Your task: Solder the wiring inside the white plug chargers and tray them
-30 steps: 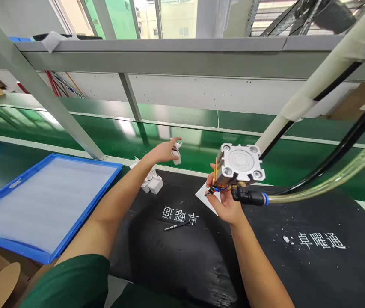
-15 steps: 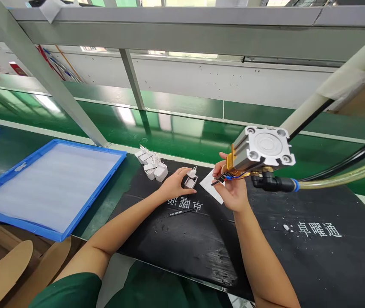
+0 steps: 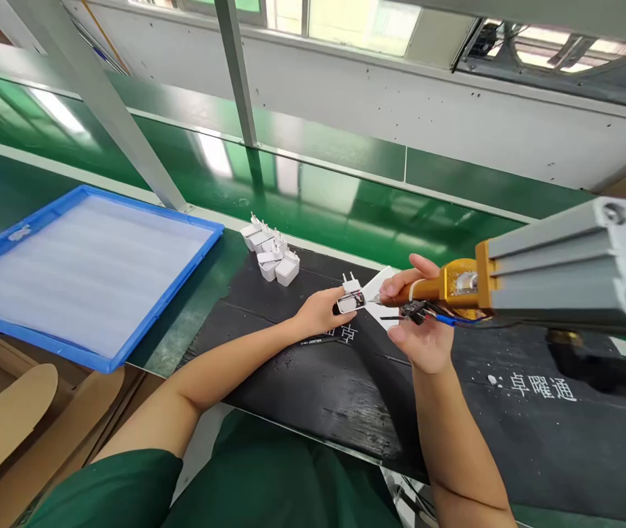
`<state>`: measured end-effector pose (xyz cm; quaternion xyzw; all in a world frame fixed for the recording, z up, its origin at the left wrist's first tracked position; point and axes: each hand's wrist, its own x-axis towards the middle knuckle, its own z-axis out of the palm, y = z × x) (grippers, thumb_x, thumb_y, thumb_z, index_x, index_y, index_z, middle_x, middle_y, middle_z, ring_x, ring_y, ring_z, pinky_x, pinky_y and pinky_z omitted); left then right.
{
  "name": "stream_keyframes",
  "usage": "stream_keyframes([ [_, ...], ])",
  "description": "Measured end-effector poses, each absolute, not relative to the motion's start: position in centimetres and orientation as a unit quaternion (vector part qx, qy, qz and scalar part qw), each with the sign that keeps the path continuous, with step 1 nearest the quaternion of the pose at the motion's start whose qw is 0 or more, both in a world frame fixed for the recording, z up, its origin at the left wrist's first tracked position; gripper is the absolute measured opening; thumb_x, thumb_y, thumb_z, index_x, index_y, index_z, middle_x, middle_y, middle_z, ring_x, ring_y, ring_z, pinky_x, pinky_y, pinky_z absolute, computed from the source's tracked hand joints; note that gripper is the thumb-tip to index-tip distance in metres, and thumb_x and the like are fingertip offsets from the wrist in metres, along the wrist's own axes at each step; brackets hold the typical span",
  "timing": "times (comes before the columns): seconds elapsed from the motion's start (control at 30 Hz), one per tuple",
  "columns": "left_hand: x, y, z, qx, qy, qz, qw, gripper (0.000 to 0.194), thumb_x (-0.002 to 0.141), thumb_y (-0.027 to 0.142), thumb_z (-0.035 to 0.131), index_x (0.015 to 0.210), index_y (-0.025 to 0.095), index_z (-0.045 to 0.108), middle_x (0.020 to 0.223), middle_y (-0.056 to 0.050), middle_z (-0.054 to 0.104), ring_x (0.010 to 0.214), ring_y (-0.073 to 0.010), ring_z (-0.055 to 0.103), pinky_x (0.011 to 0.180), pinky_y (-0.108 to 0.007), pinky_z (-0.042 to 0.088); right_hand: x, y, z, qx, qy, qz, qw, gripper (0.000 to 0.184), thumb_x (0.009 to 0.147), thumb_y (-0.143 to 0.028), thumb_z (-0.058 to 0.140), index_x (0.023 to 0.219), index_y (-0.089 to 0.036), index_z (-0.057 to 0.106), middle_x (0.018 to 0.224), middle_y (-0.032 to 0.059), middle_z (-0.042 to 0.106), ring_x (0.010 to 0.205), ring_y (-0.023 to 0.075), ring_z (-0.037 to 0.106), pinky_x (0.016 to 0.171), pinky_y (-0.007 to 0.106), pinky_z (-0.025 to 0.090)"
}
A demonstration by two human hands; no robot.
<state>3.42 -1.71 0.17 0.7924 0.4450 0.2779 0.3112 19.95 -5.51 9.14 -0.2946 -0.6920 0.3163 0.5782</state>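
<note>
My left hand point(image 3: 321, 312) is closed round a white plug charger point(image 3: 351, 302), its two pins up and its open end showing dark parts inside. My right hand point(image 3: 423, 323) grips the brown-gold nozzle of a pneumatic glue gun point(image 3: 555, 260) with a big silver cylinder. The nozzle's tip meets the charger's open end or stops just short of it; I cannot tell which. Wires and a thin black pointed piece point(image 3: 391, 317) show by my right fingers. Behind my left hand, several white plug chargers point(image 3: 287, 268) stand in a cluster on the black mat point(image 3: 313, 389).
On the left lies a blue-rimmed tray point(image 3: 111, 359) with a white liner. Black tweezers point(image 3: 321, 339) lie under my left wrist. White paper point(image 3: 381, 282) is behind the nozzle. Cardboard point(image 3: 9, 425) fills the lower left. A grey post point(image 3: 106, 110) rises at the tray's far edge.
My right hand has swung the glue gun's nozzle toward the charger. The charger has tilted, its open end turning toward the nozzle. The view has dipped and come closer.
</note>
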Motion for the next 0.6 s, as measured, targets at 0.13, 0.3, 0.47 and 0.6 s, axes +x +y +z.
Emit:
stream_keyframes([
  [0.13, 3.2, -2.1, 0.6, 0.786, 0.43, 0.305, 0.323, 0.025, 0.079, 0.035, 0.067, 0.096, 0.016, 0.061, 0.083, -0.002, 0.062, 0.07, -0.0151, 0.056, 0.064, -0.025, 0.043, 19.5, -5.8, 9.7, -0.307, -0.701, 0.293, 0.573, 0.054, 0.077, -0.032, 0.072, 0.126, -0.035, 0.048, 0.088, 0.0006, 0.051, 0.077, 0.018, 0.053, 0.073, 0.038, 0.053],
  [0.3, 3.1, -2.4, 1.3, 0.772, 0.418, 0.325, 0.352, 0.024, 0.08, 0.036, 0.066, 0.094, 0.017, 0.061, 0.081, -0.001, 0.059, 0.07, -0.0138, 0.055, 0.063, -0.023, 0.042, 19.6, -5.8, 9.4, -0.331, -0.688, 0.285, 0.579, 0.059, 0.075, -0.027, 0.073, 0.127, -0.035, 0.046, 0.087, -0.0004, 0.049, 0.076, 0.017, 0.053, 0.072, 0.037, 0.054],
  [0.47, 3.0, -2.5, 1.4, 0.765, 0.413, 0.334, 0.363, 0.025, 0.08, 0.036, 0.066, 0.097, 0.018, 0.063, 0.086, -0.002, 0.061, 0.076, -0.0151, 0.058, 0.065, -0.023, 0.043, 19.9, -5.7, 8.8, -0.347, -0.674, 0.277, 0.591, 0.055, 0.077, -0.03, 0.073, 0.126, -0.034, 0.048, 0.084, -0.0011, 0.049, 0.071, 0.0168, 0.053, 0.077, 0.042, 0.055],
  [0.6, 3.1, -2.4, 1.3, 0.764, 0.416, 0.334, 0.362, 0.025, 0.079, 0.036, 0.067, 0.095, 0.017, 0.063, 0.087, -0.003, 0.063, 0.077, -0.016, 0.059, 0.067, -0.024, 0.044, 19.8, -5.6, 8.7, -0.355, -0.667, 0.272, 0.596, 0.054, 0.077, -0.034, 0.072, 0.126, -0.034, 0.048, 0.084, -0.0012, 0.049, 0.07, 0.0165, 0.052, 0.077, 0.044, 0.055],
])
